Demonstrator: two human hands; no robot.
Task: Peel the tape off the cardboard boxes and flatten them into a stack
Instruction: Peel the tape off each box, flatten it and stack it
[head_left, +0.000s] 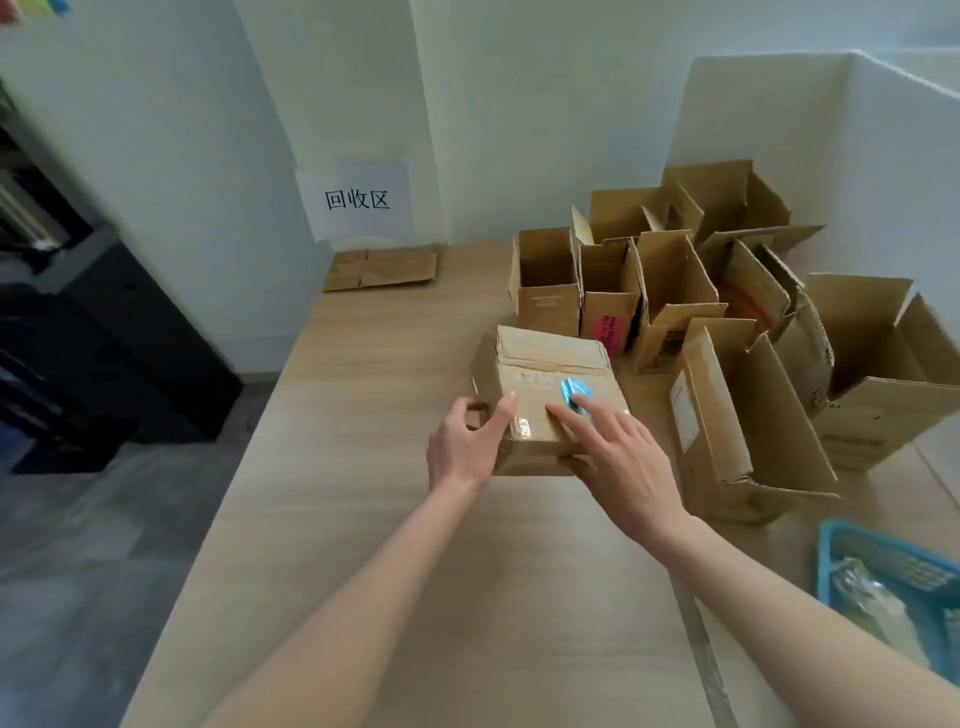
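A closed cardboard box (545, 395) stands on the wooden tabletop (363, 519), a little right of the middle, and both hands are on it. The left hand (467, 441) grips the near left corner of the box: the thumb is on the left side and the index finger lies over the top edge, so the fingers are curled round the corner. The right hand (618, 457) lies on the top of the box with its fingers rather straight and spread; the thumb goes down the near face. The fingertips reach a small blue sticker (574, 391) on the top flap. Clear tape (524, 423) shines near the front edge of the top, between the two hands.

Behind the box and to its right stands a group of open cardboard boxes (675, 291), upright and close together, their flaps raised. One of them carries a pink label (608, 332). A bigger open carton (737, 415) lies tilted just beside the right hand, and another large one (883, 374) stands further right.

At the far left edge of the tabletop a flattened piece of cardboard (382, 267) lies against the wall, under a white paper sign (358, 200) with three printed characters. In the near right corner there is a blue plastic basket (852, 561) with crumpled clear material inside; what it is I cannot tell.
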